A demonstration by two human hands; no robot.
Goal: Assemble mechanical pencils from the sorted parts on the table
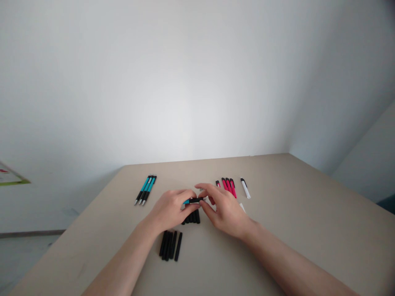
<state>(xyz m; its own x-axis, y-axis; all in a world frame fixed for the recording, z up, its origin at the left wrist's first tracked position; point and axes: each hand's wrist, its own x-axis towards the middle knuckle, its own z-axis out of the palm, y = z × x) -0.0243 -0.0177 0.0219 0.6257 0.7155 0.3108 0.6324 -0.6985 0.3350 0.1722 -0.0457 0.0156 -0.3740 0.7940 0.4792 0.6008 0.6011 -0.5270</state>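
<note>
A pen (195,200) with a blue barrel and a black grip lies level between my hands, above the table. My left hand (173,207) is closed on its blue end, thumb below and fingers above. At the pen's tip end, my right hand (226,209) has thumb and fingers pinched together, with the index finger raised. The fingertips partly hide the tip. Just below the hands is a row of short black grips (194,217), partly covered by my left hand. Nearer to me lies a group of black tubes (169,245), side by side.
Three blue and black pens (146,190) lie together at the left. Several pink pen barrels (229,187) with black ends lie behind my right hand, and a white pen barrel (246,189) is farther right. The table (293,197) meets a white wall (185,82) at the back.
</note>
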